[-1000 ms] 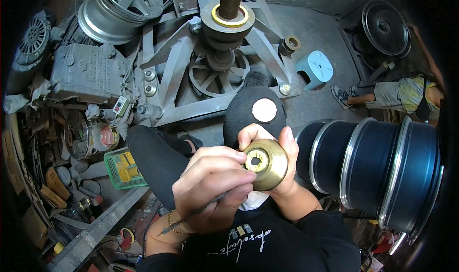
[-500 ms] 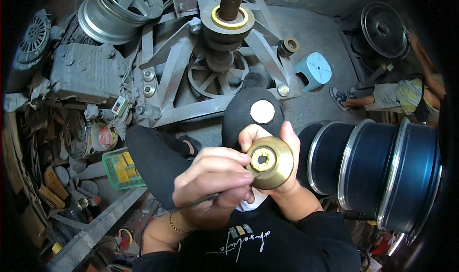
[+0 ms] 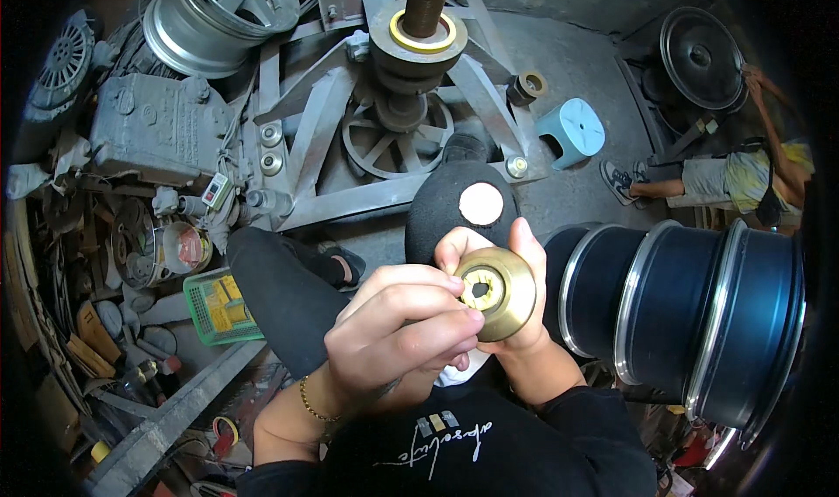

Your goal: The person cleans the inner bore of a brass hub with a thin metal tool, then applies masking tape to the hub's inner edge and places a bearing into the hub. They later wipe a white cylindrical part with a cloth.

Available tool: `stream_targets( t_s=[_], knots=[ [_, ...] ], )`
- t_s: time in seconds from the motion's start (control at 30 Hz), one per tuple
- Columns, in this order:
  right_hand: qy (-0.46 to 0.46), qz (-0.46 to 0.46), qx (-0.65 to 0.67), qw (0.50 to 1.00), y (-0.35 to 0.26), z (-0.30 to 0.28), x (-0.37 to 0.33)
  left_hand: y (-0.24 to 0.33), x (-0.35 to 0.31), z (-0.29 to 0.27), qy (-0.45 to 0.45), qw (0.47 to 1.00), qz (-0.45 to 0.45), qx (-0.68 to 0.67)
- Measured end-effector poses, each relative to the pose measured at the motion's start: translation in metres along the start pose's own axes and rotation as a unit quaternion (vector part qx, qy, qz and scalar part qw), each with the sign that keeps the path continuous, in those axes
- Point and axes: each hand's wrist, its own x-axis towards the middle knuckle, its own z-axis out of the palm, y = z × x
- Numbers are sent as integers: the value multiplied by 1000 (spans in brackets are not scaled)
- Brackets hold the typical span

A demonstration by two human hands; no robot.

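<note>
While grasping brass cap point(image 3: 518, 294) in right hand point(image 3: 526, 343), pinching mostly hidden tool point(image 3: 392, 385) in left hand point(image 3: 391, 320) at cap's left edge, beside yellow insert point(image 3: 480, 303).

the head-worn fisheye looks steeply down over the black short-sleeved cloth shirt point(image 3: 533, 440), close above the bare left hand point(image 3: 389, 322) and bare right hand point(image 3: 530, 329), facing forward to the grey metal frame point(image 3: 350, 204) farther off.
</note>
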Motion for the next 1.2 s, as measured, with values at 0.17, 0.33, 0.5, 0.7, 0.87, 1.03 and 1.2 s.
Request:
stream_targets(
  t_s=[0.17, 0.33, 0.5, 0.7, 0.87, 1.03, 1.2],
  knots=[
    [69, -27, -26, 997, 7, 12, 4, -9, -3, 0, 30, 993, -25, -109],
    [9, -62, -53, 997, 6, 6, 4, -12, -10, 7, 60, 994, 7, -86],
    [-51, -87, 23, 995, 17, 9, 4, -7, -20, 7, 36, 994, 86, 64],
    [-82, -150, -164, 972, 20, 22, -2, -3, -28, 9, 92, 987, 86, 98],
    [-112, -98, -76, 986, 11, 7, 4, 2, -21, 9, 136, 980, -29, -141],
    [-13, -118, -75, 990, 10, 11, 3, 4, 2, -4, 82, 992, -47, -88],
    [40, -101, -76, 991, 8, 16, 2, 1, 3, -4, 85, 993, -56, -64]
  ],
)
